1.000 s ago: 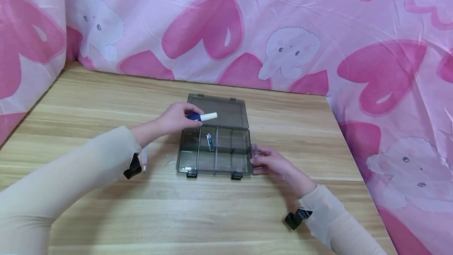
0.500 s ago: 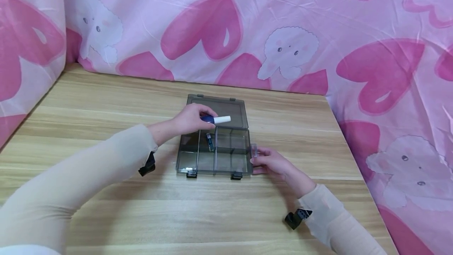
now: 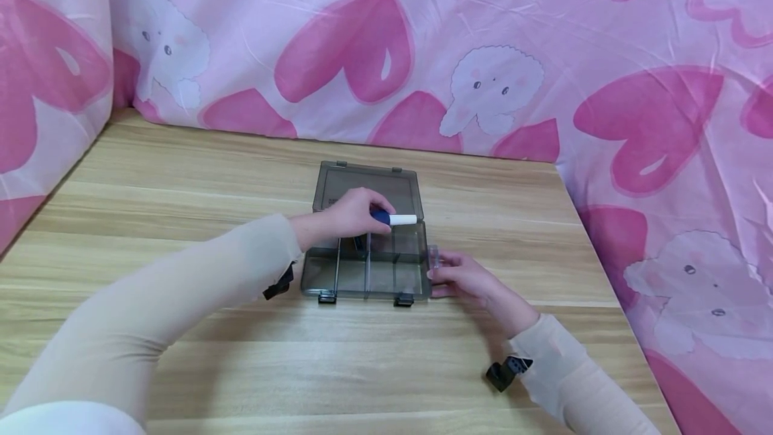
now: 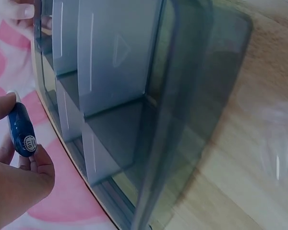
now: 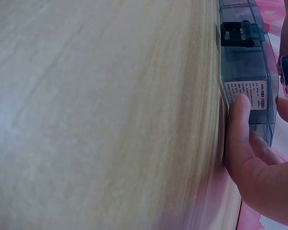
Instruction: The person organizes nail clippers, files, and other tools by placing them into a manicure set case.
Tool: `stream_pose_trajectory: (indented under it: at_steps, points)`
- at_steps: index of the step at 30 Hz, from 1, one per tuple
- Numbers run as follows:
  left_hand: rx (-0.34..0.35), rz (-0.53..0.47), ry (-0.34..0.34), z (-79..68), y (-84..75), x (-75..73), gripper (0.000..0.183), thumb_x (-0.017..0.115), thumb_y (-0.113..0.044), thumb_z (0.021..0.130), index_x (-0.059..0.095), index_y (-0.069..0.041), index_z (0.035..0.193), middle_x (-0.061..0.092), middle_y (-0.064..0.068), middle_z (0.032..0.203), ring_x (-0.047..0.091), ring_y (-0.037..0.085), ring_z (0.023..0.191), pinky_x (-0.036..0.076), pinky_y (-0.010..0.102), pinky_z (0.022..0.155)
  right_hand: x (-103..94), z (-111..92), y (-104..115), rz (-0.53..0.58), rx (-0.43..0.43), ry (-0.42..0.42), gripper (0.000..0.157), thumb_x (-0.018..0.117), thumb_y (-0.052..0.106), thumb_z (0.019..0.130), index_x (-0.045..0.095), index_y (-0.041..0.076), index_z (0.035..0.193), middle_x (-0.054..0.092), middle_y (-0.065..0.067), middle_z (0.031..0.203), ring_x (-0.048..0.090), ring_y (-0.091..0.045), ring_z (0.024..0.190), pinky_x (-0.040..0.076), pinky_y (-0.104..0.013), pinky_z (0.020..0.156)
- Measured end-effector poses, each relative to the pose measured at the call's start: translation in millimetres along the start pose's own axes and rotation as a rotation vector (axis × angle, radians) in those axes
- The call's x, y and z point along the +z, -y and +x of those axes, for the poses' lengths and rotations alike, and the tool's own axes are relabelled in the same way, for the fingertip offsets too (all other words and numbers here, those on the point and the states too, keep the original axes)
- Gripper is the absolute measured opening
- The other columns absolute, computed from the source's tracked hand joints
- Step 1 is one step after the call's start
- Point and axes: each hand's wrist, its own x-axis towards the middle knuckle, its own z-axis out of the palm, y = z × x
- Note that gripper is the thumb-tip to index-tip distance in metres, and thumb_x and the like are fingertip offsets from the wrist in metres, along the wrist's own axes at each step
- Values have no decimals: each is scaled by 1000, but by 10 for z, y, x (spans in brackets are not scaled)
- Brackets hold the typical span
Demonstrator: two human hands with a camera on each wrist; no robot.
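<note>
My left hand (image 3: pixel 353 215) pinches a small nail polish bottle (image 4: pixel 22 128) with a dark blue body and a long white cap (image 3: pixel 403 219). The bottle is lying sideways in my fingers, above the back of a smoky see-through compartment box (image 3: pixel 352 295). Its lid (image 3: pixel 386 180) is folded back flat on the table behind it. A nail clipper (image 3: pixel 359 243) lies in a back compartment, partly covered by my left hand. At the box's right side, my right hand (image 3: pixel 468 279) holds the wall, a finger lying against the white label (image 5: pixel 257 96).
The box stands on a wood-grain table (image 3: pixel 338 368), two dark latches (image 3: pixel 404 299) hanging open at its front. A clear plastic piece (image 4: pixel 277 153) lies on the table beside the box. Pink patterned cloth (image 3: pixel 362 39) encloses the back and sides.
My left hand has carried the nail polish bottle to the right and nearer, from over the lid to over the back compartments. My right hand stays on the box.
</note>
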Motion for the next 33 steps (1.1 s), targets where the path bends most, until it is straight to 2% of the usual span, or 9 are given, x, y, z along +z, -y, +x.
stream_pose_trajectory:
  at_steps: [6,16,23,33]
  points:
    - [10,3,13,22,-60,88,30,74,-15,79,69,-6,106,68,9,106,60,20,97,49,31,86,-6,6,-15,4,-2,3,64,53,-2,86,25,-8,143,61,-7,105,65,-13,87,56,-34,82]
    - [0,19,21,68,-54,219,27,74,-14,78,69,-8,104,66,8,107,57,20,99,48,33,88,-20,7,-29,2,-12,15,64,53,0,86,24,-9,143,61,-8,107,64,-13,88,56,-34,83]
    - [68,124,37,77,-50,286,25,75,-14,77,70,-8,101,67,8,106,58,21,100,47,34,90,-33,17,-31,3,-19,26,63,53,1,86,26,-8,143,62,-3,102,64,-14,87,56,-33,81]
    - [91,165,63,67,-27,331,25,75,-14,78,69,-9,101,66,8,105,58,20,99,48,33,90,-41,25,-32,4,-16,34,64,52,0,86,24,-8,143,61,-2,101,63,-12,87,56,-31,80]
